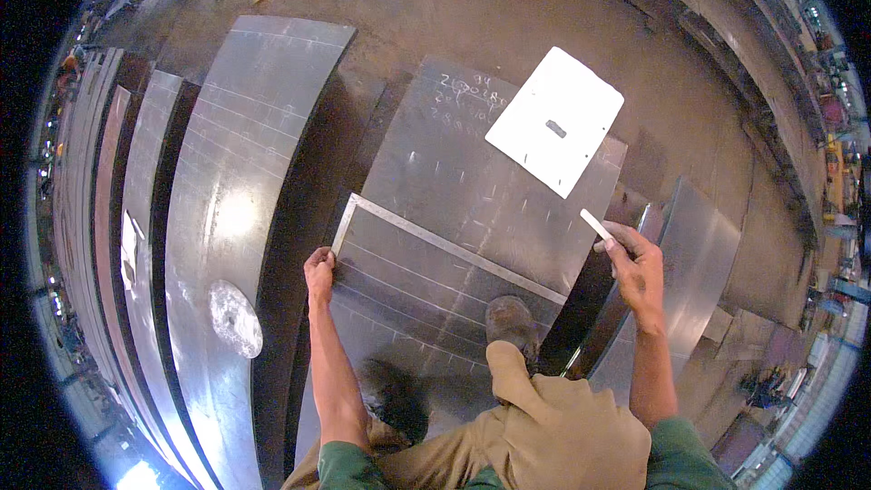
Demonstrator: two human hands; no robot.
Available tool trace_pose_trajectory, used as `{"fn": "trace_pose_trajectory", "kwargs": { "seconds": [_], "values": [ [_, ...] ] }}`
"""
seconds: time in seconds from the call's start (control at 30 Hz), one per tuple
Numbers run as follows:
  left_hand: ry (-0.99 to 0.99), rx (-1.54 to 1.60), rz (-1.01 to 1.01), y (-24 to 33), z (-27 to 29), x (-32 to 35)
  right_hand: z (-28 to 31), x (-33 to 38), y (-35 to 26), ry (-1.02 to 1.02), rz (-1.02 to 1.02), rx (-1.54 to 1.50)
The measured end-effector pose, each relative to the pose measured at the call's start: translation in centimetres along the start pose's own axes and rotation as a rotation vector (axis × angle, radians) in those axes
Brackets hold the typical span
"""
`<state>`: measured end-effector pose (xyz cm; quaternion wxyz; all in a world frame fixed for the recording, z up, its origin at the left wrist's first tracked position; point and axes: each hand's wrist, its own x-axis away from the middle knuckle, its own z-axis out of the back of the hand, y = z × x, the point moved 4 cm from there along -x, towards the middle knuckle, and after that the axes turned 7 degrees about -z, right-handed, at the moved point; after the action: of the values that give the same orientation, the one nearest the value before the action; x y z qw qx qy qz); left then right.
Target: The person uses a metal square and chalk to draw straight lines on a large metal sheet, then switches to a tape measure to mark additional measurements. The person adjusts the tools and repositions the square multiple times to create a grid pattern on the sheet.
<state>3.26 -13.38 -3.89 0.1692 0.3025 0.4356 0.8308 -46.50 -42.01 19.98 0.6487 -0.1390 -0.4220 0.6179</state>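
Closed lightly, the grip of the right hand (635,265) pinches a white stick (595,224), chalk by its look, between thumb and fingers; it is held up by the right edge of a dark steel plate (399,163), its free end pointing up and to the left. From my remote seat, with the head view before me, I see the left hand (319,274) at the plate's left edge, its grip drawn in with thumb and fingers about the end of the short leg of a metal square (463,251).

I have that square lying flat on the plate: its corner sits at the left edge, the short leg runs along that edge to the left hand, and the long leg crosses to near the right edge. Thin pale lines cross the plate on the near side of the long leg; short marks and chalk writing cover the far part. A white sheet (535,104) lies over the far right portion, with a small dark piece (555,130) on it. I also see a brown boot (511,322) on the plate, just nearer than the long leg. Left of the plate, I make out another long steel sheet (240,109).
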Motion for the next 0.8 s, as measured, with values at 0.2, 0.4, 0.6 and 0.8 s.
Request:
{"fn": "trace_pose_trajectory", "kwargs": {
  "seconds": [0.2, 0.4, 0.6, 0.8],
  "values": [
    [-0.065, -0.025, 0.020, -1.0, 1.3, 0.5, -2.3, -0.8, 1.2, -0.062, -0.051, 0.021],
    [-0.073, -0.114, -0.030, -3.4, 4.1, 2.1, -3.9, -0.5, 2.6, -0.127, -0.105, 0.013],
    [-0.044, -0.185, -0.124, -2.9, 3.7, 3.1, -4.5, 0.0, 2.9, -0.136, -0.090, 0.003],
    [-0.060, -0.143, -0.059, -3.1, 3.8, 3.2, -4.6, 1.0, 3.6, -0.110, -0.045, 0.038]
  ]
}}
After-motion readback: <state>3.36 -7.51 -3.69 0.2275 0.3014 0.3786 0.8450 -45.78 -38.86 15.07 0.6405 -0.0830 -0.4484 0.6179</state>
